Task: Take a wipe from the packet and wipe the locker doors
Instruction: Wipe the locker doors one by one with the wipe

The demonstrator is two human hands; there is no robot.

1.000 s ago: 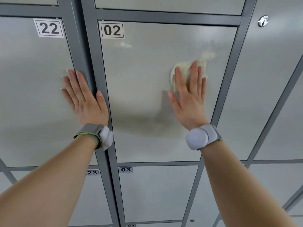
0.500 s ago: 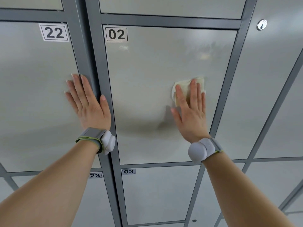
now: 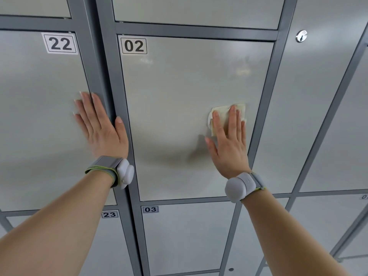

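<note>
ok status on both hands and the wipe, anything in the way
Left hand open, flat on door 22. Right hand open, straight fingers pressing wipe to door 02, right of centre. No obstruction seen on that door.

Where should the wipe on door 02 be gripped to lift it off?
Probably its left edge, pinched from the left: the wipe lies flat under the straight fingers of the right hand, and only that edge seems to curl off door 02.
</note>
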